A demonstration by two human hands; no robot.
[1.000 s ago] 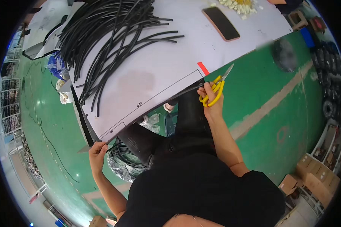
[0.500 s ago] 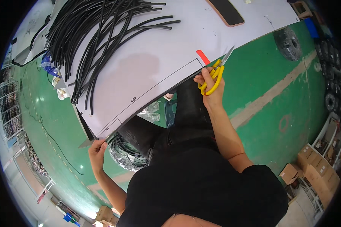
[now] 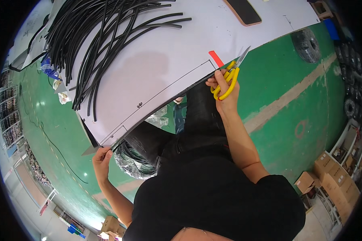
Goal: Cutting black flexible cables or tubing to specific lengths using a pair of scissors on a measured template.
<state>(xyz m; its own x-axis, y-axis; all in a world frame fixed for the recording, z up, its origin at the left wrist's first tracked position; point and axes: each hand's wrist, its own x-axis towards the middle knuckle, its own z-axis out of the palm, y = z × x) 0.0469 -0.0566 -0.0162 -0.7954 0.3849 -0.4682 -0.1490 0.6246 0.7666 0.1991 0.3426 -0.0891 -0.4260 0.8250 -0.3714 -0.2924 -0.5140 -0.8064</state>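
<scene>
A long black tube runs along the near edge of the white table, between my two hands. At the table's left corner, the fingers of my left hand are closed in a pinch on one end of it. My right hand holds yellow-handled scissors, blades apart and pointing up and away, and pinches the tube near a red mark on the table. Pen lines are drawn beside the tube. A large heap of cut black tubes lies at the table's far left.
A phone lies at the table's far side. Below the table's left part, a coil of black tubing in clear plastic sits by my leg. Another wrapped coil is on the green floor to the right. Cardboard boxes stand at lower right.
Both hands keep their grip on the tube and scissors. The view has shifted slightly; nothing else has visibly moved.
</scene>
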